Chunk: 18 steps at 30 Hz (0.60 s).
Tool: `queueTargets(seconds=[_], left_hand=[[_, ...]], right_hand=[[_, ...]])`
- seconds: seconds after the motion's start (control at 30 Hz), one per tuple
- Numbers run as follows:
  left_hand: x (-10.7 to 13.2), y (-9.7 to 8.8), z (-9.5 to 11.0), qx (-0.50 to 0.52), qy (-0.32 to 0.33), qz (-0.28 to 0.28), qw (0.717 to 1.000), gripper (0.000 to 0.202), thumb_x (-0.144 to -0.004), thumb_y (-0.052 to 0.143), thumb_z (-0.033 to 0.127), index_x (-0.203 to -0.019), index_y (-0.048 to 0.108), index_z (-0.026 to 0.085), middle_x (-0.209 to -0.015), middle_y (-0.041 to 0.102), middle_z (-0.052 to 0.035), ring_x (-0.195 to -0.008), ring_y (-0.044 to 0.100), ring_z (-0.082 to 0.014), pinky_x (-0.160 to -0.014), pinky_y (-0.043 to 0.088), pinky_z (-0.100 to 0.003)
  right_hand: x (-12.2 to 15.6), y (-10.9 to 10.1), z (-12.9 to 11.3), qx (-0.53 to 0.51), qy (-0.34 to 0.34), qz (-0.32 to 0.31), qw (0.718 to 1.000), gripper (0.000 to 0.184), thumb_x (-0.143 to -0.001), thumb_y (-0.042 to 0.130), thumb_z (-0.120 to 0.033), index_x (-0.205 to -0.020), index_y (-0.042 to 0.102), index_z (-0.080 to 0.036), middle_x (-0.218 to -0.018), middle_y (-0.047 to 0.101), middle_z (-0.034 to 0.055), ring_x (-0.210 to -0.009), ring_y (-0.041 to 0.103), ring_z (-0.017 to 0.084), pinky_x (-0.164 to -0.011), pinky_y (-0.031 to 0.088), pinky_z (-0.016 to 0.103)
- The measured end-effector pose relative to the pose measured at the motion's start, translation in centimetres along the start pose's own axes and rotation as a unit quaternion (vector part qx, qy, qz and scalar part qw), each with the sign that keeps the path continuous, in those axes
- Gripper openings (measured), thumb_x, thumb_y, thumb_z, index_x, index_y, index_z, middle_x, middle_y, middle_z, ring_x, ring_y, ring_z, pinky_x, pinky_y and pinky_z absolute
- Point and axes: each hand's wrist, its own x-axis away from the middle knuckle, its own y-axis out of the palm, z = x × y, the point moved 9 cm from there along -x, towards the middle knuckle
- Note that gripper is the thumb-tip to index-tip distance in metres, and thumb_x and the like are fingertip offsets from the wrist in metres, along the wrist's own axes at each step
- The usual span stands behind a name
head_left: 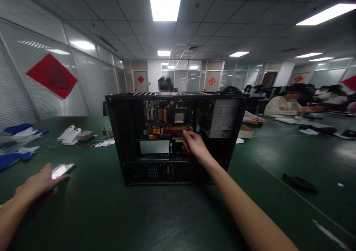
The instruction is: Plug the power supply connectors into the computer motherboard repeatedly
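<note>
An open black computer case [119,143] stands on its edge on the green table. Inside it sit a motherboard [157,112] with a silvery square processor [179,118], and a power supply [222,119] with a fan at the upper right. My right hand [194,143] reaches into the case with thumb and fingers pinched together, close to the motherboard's lower edge. Something small and dark is at its fingertips, too unclear to name. Over at the left, my left hand [37,182] grips a phone [63,170] with a bright screen, just above the table.
White plastic pieces [71,135], blue and clear wrapping [20,147] and small parts lie at the left. On the right are a cardboard box [245,131] and a black cloth-like item [300,183]. Several people sit farther back, one person [289,102] at the right.
</note>
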Motion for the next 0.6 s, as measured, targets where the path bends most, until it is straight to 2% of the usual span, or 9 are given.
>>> queueTargets(seconds=[0.07,0.1,0.17,0.23,0.3,0.37,0.47,0.53,0.6], left_hand=[[2.1,-2.1,3.0,-0.031,0.002,0.039,0.999,0.084,-0.081,0.037,0.070,-0.129,0.049,0.003,-0.129,0.057,-0.0286,-0.109,0.060,-0.0449,-0.079,0.051,-0.050],[3.4,-3.8,5.4,-0.014,0.044,0.089,0.995,0.074,-0.085,0.036,0.065,-0.127,0.050,0.006,-0.132,0.055,-0.0245,-0.116,0.056,-0.0426,-0.086,0.050,-0.048],[6.7,-7.2,10.5,0.047,0.142,0.195,0.969,0.051,-0.090,0.035,0.054,-0.116,0.054,0.014,-0.125,0.059,-0.0127,-0.116,0.056,-0.0348,-0.096,0.047,-0.043],[10.1,-9.3,15.4,0.115,0.216,0.244,0.938,0.032,-0.090,0.042,0.046,-0.101,0.056,0.020,-0.107,0.063,-0.0044,-0.103,0.061,-0.0273,-0.092,0.049,-0.039],[13.4,-9.5,21.5,0.199,0.322,0.183,0.907,0.023,-0.086,0.054,0.041,-0.098,0.059,0.021,-0.097,0.066,-0.0026,-0.091,0.064,-0.0231,-0.086,0.052,-0.036],[16.6,-9.0,28.0,0.305,0.402,0.054,0.862,0.038,-0.085,0.062,0.038,-0.119,0.056,0.021,-0.104,0.069,-0.0058,-0.090,0.066,-0.0210,-0.081,0.055,-0.034],[21.3,-9.4,37.4,0.448,0.473,-0.139,0.745,0.059,-0.088,0.061,0.034,-0.141,0.039,0.022,-0.118,0.066,-0.0129,-0.083,0.068,-0.0178,-0.072,0.059,-0.031],[22.8,-11.6,41.4,0.506,0.480,-0.135,0.704,0.046,-0.091,0.058,0.031,-0.135,0.047,0.021,-0.112,0.068,-0.0126,-0.079,0.068,-0.0163,-0.070,0.059,-0.030],[23.4,-13.4,44.0,0.508,0.486,-0.111,0.702,0.039,-0.094,0.053,0.026,-0.132,0.051,0.020,-0.110,0.068,-0.0116,-0.084,0.069,-0.0167,-0.069,0.060,-0.029]], right_hand=[[0.4,-0.3,-2.0,-0.029,-0.036,0.030,0.998,0.045,-0.083,0.055,-0.064,-0.073,0.045,-0.022,-0.046,0.038,-0.0103,-0.032,0.033,0.006,-0.032,0.025,0.020],[0.8,-0.6,-3.4,-0.043,-0.063,0.049,0.996,0.044,-0.084,0.056,-0.062,-0.072,0.045,-0.021,-0.047,0.038,-0.0101,-0.033,0.033,0.006,-0.033,0.026,0.019],[1.7,-1.4,-6.3,-0.070,-0.123,0.088,0.986,0.042,-0.086,0.058,-0.058,-0.071,0.045,-0.021,-0.049,0.040,-0.0094,-0.036,0.035,0.005,-0.035,0.027,0.018],[2.8,-2.0,-9.0,-0.096,-0.170,0.110,0.975,0.042,-0.087,0.057,-0.058,-0.071,0.044,-0.021,-0.051,0.042,-0.0089,-0.037,0.036,0.004,-0.035,0.027,0.018],[3.6,-2.2,-11.0,-0.119,-0.189,0.107,0.969,0.042,-0.088,0.057,-0.058,-0.072,0.045,-0.021,-0.051,0.042,-0.0091,-0.037,0.035,0.004,-0.036,0.027,0.017],[4.3,-2.0,-12.3,-0.141,-0.189,0.091,0.968,0.041,-0.087,0.057,-0.058,-0.073,0.044,-0.022,-0.051,0.041,-0.0097,-0.037,0.034,0.004,-0.035,0.028,0.017],[5.0,-1.9,-13.2,-0.170,-0.180,0.077,0.966,0.041,-0.086,0.060,-0.057,-0.073,0.043,-0.022,-0.052,0.043,-0.0094,-0.037,0.035,0.004,-0.035,0.028,0.017],[5.2,-2.0,-13.3,-0.177,-0.176,0.075,0.966,0.041,-0.086,0.060,-0.057,-0.074,0.045,-0.021,-0.053,0.046,-0.0083,-0.038,0.037,0.005,-0.036,0.029,0.017],[5.3,-2.3,-13.5,-0.186,-0.178,0.077,0.963,0.040,-0.086,0.060,-0.056,-0.075,0.048,-0.021,-0.054,0.048,-0.0073,-0.040,0.039,0.005,-0.037,0.031,0.018]])
